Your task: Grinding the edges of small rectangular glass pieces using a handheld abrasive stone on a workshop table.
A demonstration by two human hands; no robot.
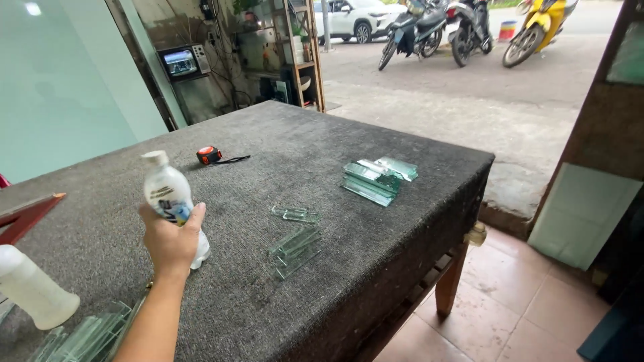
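My left hand (171, 243) is closed around a white plastic bottle (168, 194) with a white cap, holding it upright over the grey carpet-covered table (282, 141). To the right of the hand lie a few clear glass strips (296, 247), and just beyond them two small glass pieces (295, 214). A stack of greenish glass strips (377, 177) sits farther right, near the table's edge. My right hand is out of sight.
An orange and black tape measure (209, 155) lies at the back of the table. A second white bottle (32, 288) and more glass strips (87, 335) are at the bottom left, with a red wooden piece (27, 213) beside them. Parked motorbikes (469, 27) stand outside.
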